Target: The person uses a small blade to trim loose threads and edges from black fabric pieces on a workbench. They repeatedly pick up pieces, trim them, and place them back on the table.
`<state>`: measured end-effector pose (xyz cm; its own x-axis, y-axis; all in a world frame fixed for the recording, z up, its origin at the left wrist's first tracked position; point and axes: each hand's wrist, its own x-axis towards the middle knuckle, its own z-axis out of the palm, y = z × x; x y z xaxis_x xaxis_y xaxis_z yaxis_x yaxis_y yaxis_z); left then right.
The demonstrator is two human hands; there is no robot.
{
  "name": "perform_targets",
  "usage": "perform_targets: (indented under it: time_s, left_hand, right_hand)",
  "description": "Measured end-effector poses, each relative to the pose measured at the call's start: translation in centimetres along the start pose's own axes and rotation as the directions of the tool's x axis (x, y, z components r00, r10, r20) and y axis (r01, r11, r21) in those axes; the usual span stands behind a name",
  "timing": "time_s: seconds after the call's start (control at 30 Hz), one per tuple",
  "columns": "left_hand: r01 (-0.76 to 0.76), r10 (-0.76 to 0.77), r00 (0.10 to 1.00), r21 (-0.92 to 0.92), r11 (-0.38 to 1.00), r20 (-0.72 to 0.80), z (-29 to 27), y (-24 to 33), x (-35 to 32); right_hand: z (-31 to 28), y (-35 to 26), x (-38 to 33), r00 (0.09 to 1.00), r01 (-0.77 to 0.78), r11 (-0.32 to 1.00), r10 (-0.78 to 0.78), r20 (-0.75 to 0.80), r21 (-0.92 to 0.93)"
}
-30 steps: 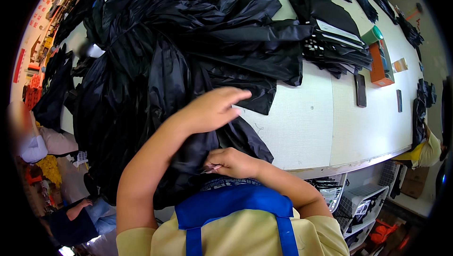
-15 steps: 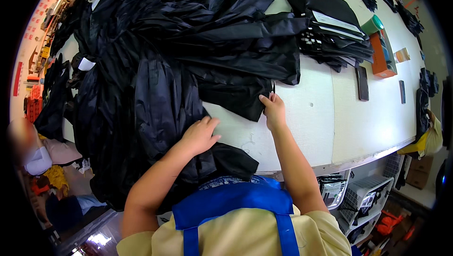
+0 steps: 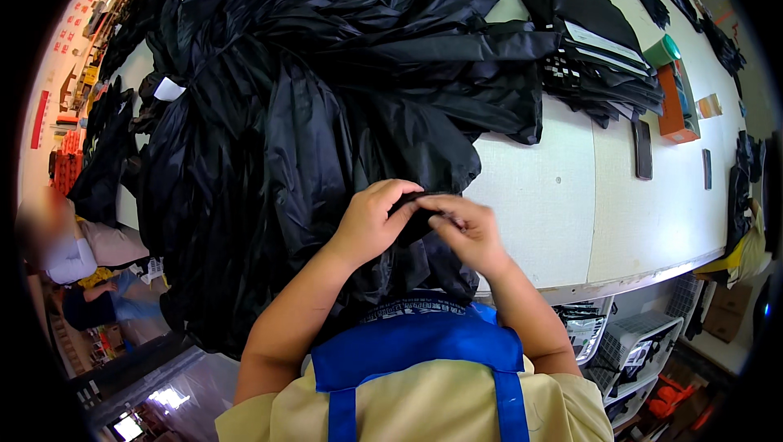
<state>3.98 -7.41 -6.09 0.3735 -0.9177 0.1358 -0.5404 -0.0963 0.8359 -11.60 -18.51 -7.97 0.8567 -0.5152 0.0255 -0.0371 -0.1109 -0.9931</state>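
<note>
Two bare hands, both mine, meet over the near right part of the black cloth (image 3: 302,148), which lies heaped and wrinkled on a white table (image 3: 538,205). My left hand (image 3: 371,222) is closed in a pinch, with a fold of the cloth between thumb and forefinger. My right hand (image 3: 471,234) is at the same fold, its fingers bent; it is blurred, and I cannot tell whether it grips anything. At the left side of the cloth shows a white tag (image 3: 169,89). Just right of the cloth's far part is a dark stack (image 3: 583,14). Well to the right of the cloth are a green cup (image 3: 662,51), an orange box (image 3: 674,112) and a phone (image 3: 643,150). My blue apron (image 3: 416,352) is on the cloth's near side. Left of the cloth, a person (image 3: 69,261) in a pale sleeve is partly in view.
</note>
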Motion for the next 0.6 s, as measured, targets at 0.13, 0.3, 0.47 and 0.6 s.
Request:
perform_targets:
  time_s: [0.13, 0.3, 0.47, 0.6]
  left_hand:
    - [0.223, -0.229, 0.973, -0.162, 0.961, -0.022, -1.5, 0.1, 0.3]
    - [0.323, -0.388, 0.922, -0.588, 0.742, 0.016, -2.9, 0.3, -0.1]
    - [0.358, -0.415, 0.899, -0.782, 0.511, 0.141, -4.6, 1.6, -0.2]
    - [0.375, -0.405, 0.908, -0.632, 0.678, 0.105, -4.8, 2.4, 0.3]
  right_hand:
    - [-0.9, -2.1, 3.1, 0.907, 0.195, 0.916, -0.304, -0.290, -0.350]
    - [-3.2, -1.2, 5.8, 0.999, 0.027, 0.981, -0.018, 0.049, -0.193]
    - [-3.9, -2.3, 7.4, 0.922, -0.181, 0.976, 0.126, 0.366, 0.120]
    - [-3.3, -2.2, 7.8, 0.932, -0.155, 0.974, 0.088, 0.352, 0.166]
